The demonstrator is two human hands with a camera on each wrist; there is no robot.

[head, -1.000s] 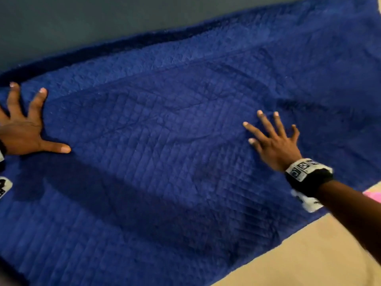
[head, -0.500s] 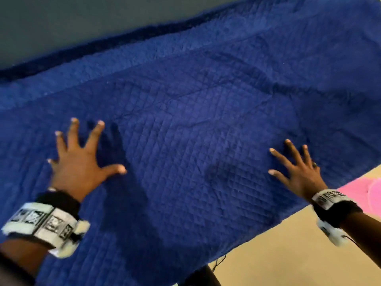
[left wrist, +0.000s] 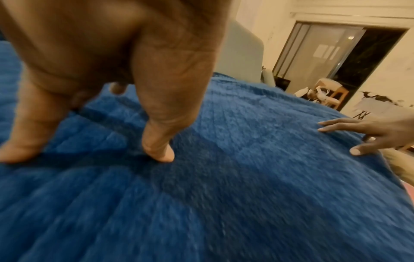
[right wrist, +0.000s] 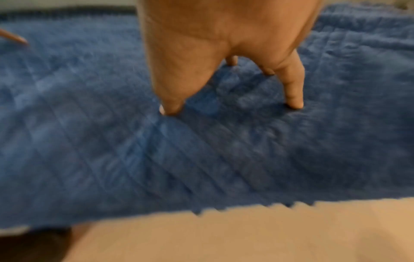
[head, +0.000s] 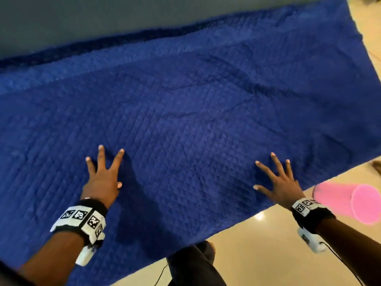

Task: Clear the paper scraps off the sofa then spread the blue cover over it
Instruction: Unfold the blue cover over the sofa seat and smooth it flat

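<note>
The blue cover (head: 185, 120) lay spread over the sofa, which it hid almost wholly, reaching away from the fingers on every side but the near one; its long axis ran crosswise to both hands, from beyond the left fingers out past the right ones toward its far right corner, which hung over the pale floor (head: 268, 244). Ahead of the fingertips, up toward the grey sofa back (head: 82, 21), shallow creases crossed the quilting, more of them ahead of and beyond the right fingers than ahead of the left. No paper scraps showed anywhere, so that part looked done and the smoothing was probably the step in hand. The left hand (head: 101, 182) rested on the cover with its fingers (left wrist: 160, 152) straight and splayed, gripping nothing, only the tips pressing into the fabric in the left wrist view. The right hand (head: 282, 188) lay likewise, fingers (right wrist: 295, 104) spread and flat to the cloth, holding nothing, just inside the near hem that ran behind its wrist. Being nearer the creased right half, the right hand seemed better placed for the next sweep. Beside it, on the floor, lay a pink object (head: 354, 201).
</note>
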